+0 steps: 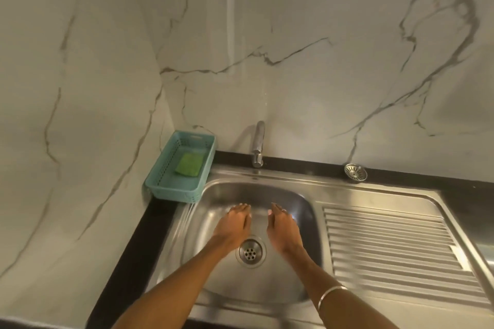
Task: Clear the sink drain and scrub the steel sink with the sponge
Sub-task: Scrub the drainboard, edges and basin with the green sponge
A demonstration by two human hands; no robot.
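Green, the sponge (188, 165) lay in the teal basket (171, 189), up-left of the nearer left hand (233, 223). Both grips, right hand (282, 225) included, hung open and empty.

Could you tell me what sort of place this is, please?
Most likely a home kitchen: a steel sink with a ribbed draining board, a tap against a marble-look wall, and a green sponge in a blue basket beside the basin.

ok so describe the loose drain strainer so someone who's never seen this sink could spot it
Start at the steel sink and follow its back edge right, past the tap. The strainer sits there against the marble wall, above the ribbed draining board. It is a small round perforated metal cup lying outside the basin, unlike the drain in the basin floor.
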